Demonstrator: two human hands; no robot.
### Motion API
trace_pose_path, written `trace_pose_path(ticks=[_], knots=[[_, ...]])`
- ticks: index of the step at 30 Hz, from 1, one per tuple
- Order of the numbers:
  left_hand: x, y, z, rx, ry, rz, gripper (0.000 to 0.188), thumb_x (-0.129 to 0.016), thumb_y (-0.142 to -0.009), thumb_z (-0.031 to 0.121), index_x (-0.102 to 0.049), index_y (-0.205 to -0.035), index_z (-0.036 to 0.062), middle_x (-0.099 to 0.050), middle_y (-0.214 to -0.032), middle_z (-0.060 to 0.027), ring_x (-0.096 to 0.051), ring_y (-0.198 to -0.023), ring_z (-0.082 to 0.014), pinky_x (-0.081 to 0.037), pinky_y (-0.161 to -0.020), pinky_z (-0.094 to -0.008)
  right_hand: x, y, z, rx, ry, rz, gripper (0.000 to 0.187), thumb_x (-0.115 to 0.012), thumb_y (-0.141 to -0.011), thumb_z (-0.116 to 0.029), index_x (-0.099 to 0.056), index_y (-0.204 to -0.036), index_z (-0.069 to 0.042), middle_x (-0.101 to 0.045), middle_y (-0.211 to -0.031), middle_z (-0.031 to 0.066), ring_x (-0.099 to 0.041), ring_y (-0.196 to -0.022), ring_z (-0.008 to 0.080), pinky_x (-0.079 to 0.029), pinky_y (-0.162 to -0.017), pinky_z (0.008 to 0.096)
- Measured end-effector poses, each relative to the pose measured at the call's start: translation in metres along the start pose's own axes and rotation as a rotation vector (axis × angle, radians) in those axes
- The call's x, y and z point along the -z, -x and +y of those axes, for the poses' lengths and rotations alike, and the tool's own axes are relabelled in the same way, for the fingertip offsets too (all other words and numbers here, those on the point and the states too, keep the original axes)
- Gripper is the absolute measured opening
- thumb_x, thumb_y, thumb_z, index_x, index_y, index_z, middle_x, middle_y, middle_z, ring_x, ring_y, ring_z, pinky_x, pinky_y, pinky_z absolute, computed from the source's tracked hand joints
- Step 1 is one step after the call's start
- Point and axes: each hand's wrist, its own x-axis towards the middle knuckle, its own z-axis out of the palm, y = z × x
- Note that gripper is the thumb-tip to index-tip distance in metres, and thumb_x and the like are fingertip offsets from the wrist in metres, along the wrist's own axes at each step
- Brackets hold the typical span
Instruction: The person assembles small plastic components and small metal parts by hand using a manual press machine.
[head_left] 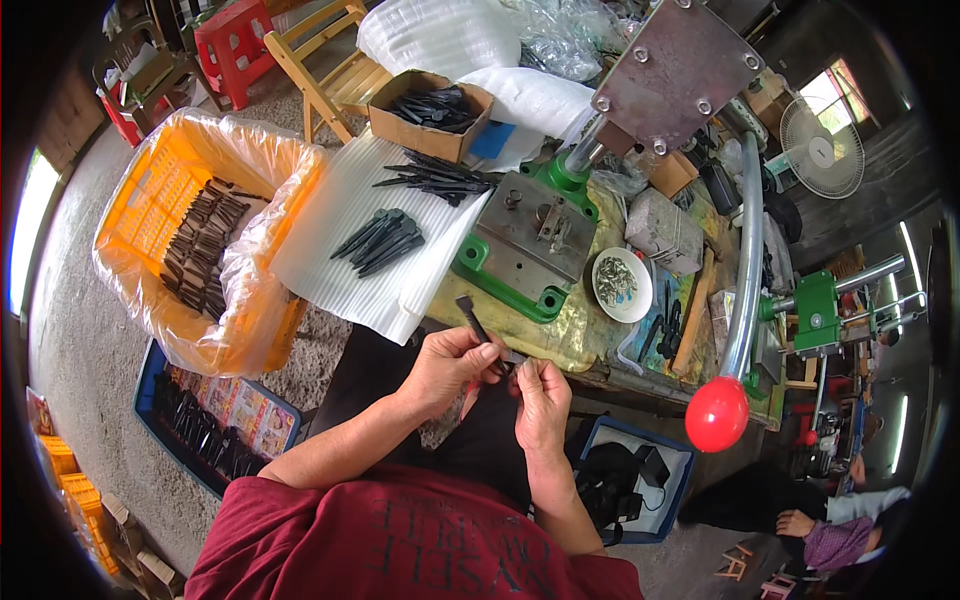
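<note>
My left hand [450, 372] pinches a slim black tapered part [472, 316] with a wider flat head, held at a slant in front of the bench. My right hand [542, 402] meets it from the other side, thumb and fingers pressed together near the part's lower end. A small greyish piece shows between the hands, too small to name. Just beyond them stands a green hand press [535, 245] with a steel plate. Similar black parts [378, 242] lie in a bunch on a white foam sheet [325, 215], with another heap [440, 178] behind.
A cardboard box [420, 138] holds more black parts. At left stands a yellow crate [150, 190] lined with plastic. The press's lever ends in a red ball [717, 414]. A white bowl [643, 304] contains small metal pieces. Blue trays [290, 445] sit low. Another person's hand [795, 523] shows at right.
</note>
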Motion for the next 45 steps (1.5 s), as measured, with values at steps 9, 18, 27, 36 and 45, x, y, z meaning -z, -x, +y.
trace_pose_path(ticks=[9,18,27,36,45], knots=[[-0.002,0.002,-0.001,-0.035,0.208,0.029,0.017,-0.057,-0.080,0.014,-0.057,-0.094,0.0032,-0.059,-0.088,-0.0079,-0.057,-0.078,-0.0152,-0.051,-0.067,-0.0281,-0.011,0.005,0.001,-0.048,-0.145,0.049,0.016,-0.052,-0.085,-0.016,-0.049,-0.073,-0.005,-0.044,-0.065,-0.0031,-0.037,-0.059,0.0052,-0.031,-0.054,0.0185],[-0.003,0.004,-0.002,-0.031,0.205,0.047,0.015,-0.055,-0.081,0.012,-0.057,-0.093,0.0028,-0.059,-0.087,-0.0078,-0.058,-0.077,-0.0146,-0.051,-0.067,-0.0281,-0.013,0.007,0.002,-0.064,-0.184,0.054,0.016,-0.052,-0.085,-0.016,-0.050,-0.074,-0.006,-0.046,-0.066,-0.0022,-0.039,-0.059,0.0063,-0.033,-0.055,0.0194],[-0.002,0.003,-0.005,-0.029,0.200,0.057,0.014,-0.055,-0.082,0.012,-0.057,-0.093,0.0025,-0.060,-0.087,-0.0072,-0.058,-0.076,-0.0139,-0.051,-0.067,-0.0276,-0.011,0.006,0.004,-0.057,-0.189,0.040,0.015,-0.051,-0.086,-0.015,-0.049,-0.075,-0.005,-0.047,-0.067,-0.0008,-0.040,-0.060,0.0068,-0.034,-0.056,0.0202],[-0.003,0.004,-0.012,-0.137,0.038,0.049,0.011,-0.053,-0.083,0.010,-0.058,-0.089,0.0020,-0.060,-0.085,-0.0039,-0.055,-0.068,-0.0081,-0.047,-0.062,-0.0214,-0.016,0.006,0.007,-0.095,-0.290,0.085,0.014,-0.052,-0.086,-0.017,-0.050,-0.076,-0.006,-0.048,-0.068,-0.0017,-0.040,-0.060,0.0067,-0.034,-0.056,0.0205],[0.001,0.001,-0.009,-0.070,0.178,0.149,0.012,-0.054,-0.083,0.012,-0.057,-0.087,0.0010,-0.060,-0.082,-0.0068,-0.056,-0.068,-0.0111,-0.048,-0.059,-0.0222,-0.015,0.006,0.005,-0.131,-0.280,0.102,0.011,-0.051,-0.086,-0.014,-0.051,-0.081,-0.004,-0.050,-0.073,0.0005,-0.044,-0.064,0.0076,-0.036,-0.057,0.0210]])
